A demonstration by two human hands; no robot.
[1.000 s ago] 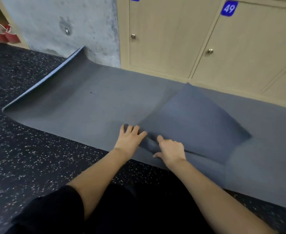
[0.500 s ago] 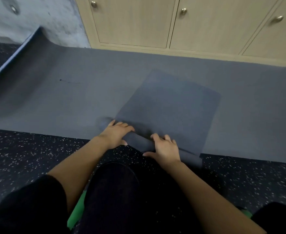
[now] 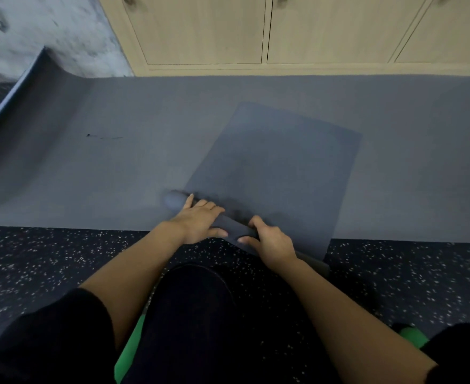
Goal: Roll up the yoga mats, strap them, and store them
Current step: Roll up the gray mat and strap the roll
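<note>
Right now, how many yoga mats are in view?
2. The smaller darker mat lies on top, its near end rolled under the left hand and right hand. The large grey mat beneath runs along the cabinets, left end curling up the wall. Others may be off-frame.

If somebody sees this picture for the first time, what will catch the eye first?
First, the left hand and the right hand, gripping the thin roll begun at the near end of a darker mat, low in the middle. It lies on a larger grey mat whose left end curls up against the concrete wall.
</note>
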